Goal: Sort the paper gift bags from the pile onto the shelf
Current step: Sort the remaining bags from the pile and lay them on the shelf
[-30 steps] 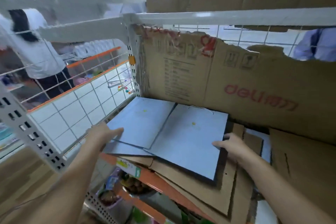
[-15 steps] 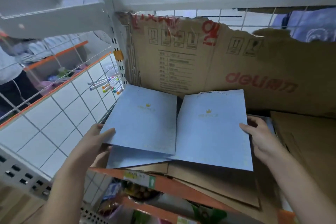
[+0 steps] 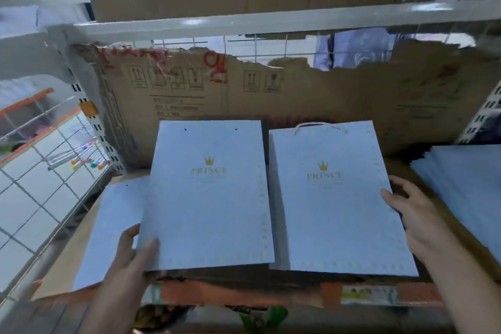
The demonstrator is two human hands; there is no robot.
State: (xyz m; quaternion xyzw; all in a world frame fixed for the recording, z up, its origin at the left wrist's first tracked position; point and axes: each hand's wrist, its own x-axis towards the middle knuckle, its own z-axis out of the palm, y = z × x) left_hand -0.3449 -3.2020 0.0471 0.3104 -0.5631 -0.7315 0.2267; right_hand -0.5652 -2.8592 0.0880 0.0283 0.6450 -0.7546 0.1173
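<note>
Head view: I am squaring two blue gift bags on the shelf (image 3: pixel 244 293). My left hand (image 3: pixel 132 249) is pinching the left bag (image 3: pixel 208 198); my right hand (image 3: pixel 414 214) is pressing spread fingers against the right bag (image 3: pixel 333 203). Next I judge both need nudging flush.

Two pale blue gift bags at centre frame, the left bag (image 3: pixel 208 195) and the right bag (image 3: pixel 333 198), each bear a gold crown and gold lettering. The cardboard backing (image 3: pixel 298 106) behind is brown with red scrawl. The shelf edge (image 3: pixel 244 293) at the bottom is orange.
</note>
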